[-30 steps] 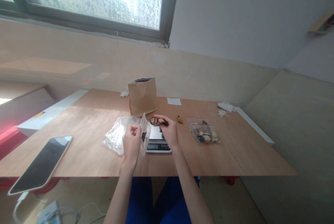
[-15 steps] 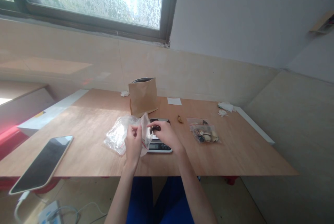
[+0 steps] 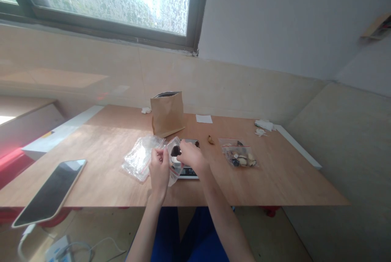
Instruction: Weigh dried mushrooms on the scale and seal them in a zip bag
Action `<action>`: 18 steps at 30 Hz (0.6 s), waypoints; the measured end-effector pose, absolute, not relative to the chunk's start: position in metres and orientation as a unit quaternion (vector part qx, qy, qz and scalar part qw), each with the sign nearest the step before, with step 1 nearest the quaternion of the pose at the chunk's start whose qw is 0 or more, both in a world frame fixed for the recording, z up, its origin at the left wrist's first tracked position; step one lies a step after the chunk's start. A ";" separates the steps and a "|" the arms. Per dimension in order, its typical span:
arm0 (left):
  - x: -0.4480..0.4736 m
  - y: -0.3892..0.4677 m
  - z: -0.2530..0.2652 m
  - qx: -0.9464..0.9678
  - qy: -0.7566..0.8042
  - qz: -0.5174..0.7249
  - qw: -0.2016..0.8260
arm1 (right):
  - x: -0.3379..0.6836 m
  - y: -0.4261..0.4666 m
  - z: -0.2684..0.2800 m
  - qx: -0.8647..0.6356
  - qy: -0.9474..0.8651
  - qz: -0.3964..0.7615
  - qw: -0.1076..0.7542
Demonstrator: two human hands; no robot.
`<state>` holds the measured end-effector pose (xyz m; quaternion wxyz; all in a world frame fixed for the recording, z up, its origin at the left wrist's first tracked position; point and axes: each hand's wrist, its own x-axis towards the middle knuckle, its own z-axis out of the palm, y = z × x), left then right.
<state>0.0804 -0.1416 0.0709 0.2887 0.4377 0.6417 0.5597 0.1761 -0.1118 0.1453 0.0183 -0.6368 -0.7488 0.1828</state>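
Note:
My left hand (image 3: 160, 166) pinches the edge of a small clear zip bag (image 3: 177, 168), held upright over a digital scale (image 3: 189, 174). My right hand (image 3: 193, 155) is closed at the bag's mouth, its fingertips on a dark brown dried piece (image 3: 175, 151). I cannot tell how far inside the bag that piece sits. Another dark piece (image 3: 197, 144) shows on the scale's far right corner. The rest of the scale is largely hidden by the bag and my right hand. More clear plastic bags (image 3: 139, 158) lie flat just left of my left hand.
An open brown paper pouch (image 3: 167, 113) stands behind the scale. To the right lie a small brown piece (image 3: 210, 140) and a filled zip bag (image 3: 241, 156). White paper (image 3: 204, 118), crumpled tissues (image 3: 264, 125) and a phone (image 3: 50, 193) with a cable are also around.
My right hand has brought the dark piece to the bag's mouth. My left hand has shifted slightly right, and the bag now covers more of the scale.

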 end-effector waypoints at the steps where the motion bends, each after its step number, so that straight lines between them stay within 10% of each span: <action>1: 0.080 -0.141 0.071 0.436 0.643 0.559 0.291 | 0.175 -0.112 0.144 -0.632 -0.754 0.178 0.013; 11: 0.084 -0.143 0.070 0.420 0.631 0.570 0.317 | 0.170 -0.113 0.136 -0.662 -0.724 0.190 0.036; 18: 0.078 -0.143 0.074 0.366 0.622 0.590 0.362 | 0.201 -0.102 0.109 -0.632 -0.651 0.243 0.344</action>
